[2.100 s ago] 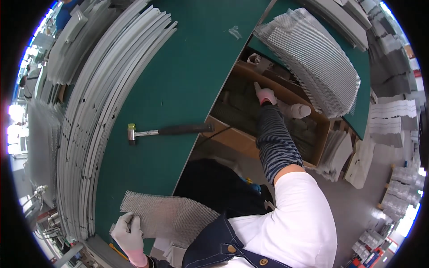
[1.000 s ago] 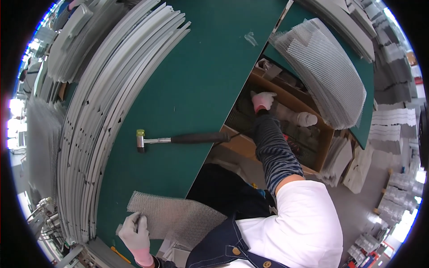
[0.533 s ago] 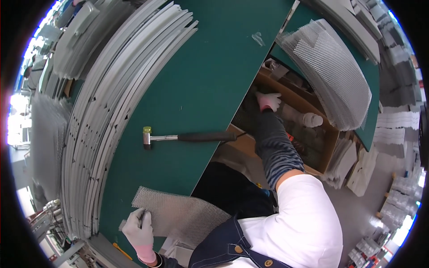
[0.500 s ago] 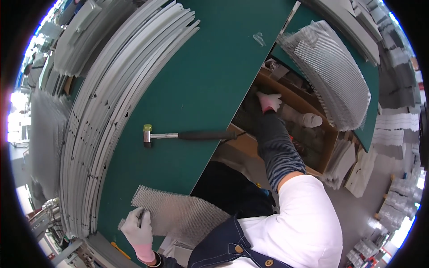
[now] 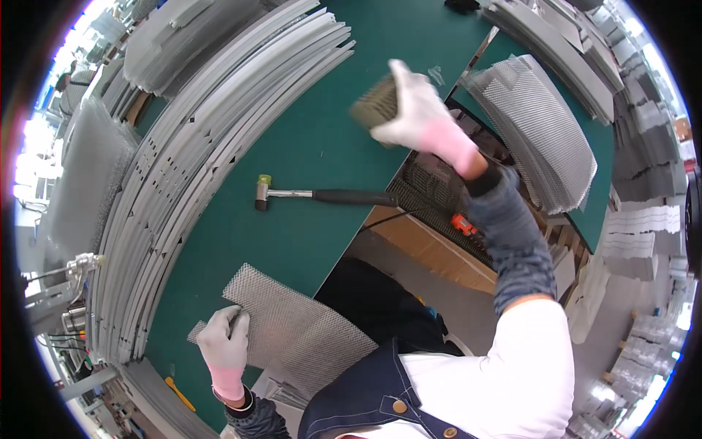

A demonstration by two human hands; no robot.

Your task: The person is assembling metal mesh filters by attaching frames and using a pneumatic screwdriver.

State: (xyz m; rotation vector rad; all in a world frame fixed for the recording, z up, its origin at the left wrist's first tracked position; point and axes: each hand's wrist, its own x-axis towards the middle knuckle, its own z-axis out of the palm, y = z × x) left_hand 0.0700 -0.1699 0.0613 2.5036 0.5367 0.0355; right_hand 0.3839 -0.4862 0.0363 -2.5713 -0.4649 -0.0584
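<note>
My right hand (image 5: 415, 106), in a white glove with a pink cuff, is raised over the green table (image 5: 314, 139) and grips a small block of grey mesh pieces (image 5: 374, 108). My left hand (image 5: 223, 345), gloved the same way, presses on a flat sheet of grey expanded metal mesh (image 5: 296, 329) that lies at the near edge of the table and hangs partly over it. A mallet (image 5: 322, 196) with a black handle lies on the table between the two hands, its head pointing left.
Long curved stacks of grey metal strips (image 5: 190, 146) cover the left side of the table. A pile of mesh sheets (image 5: 537, 128) sits at the right. Below the table edge is a wooden compartment (image 5: 439, 241) with a dark crate. A yellow-handled tool (image 5: 178, 394) lies near my left hand.
My right hand has come up out of the wooden compartment beside the table, now holding a block of mesh pieces above the table. The left hand stayed on the mesh sheet.
</note>
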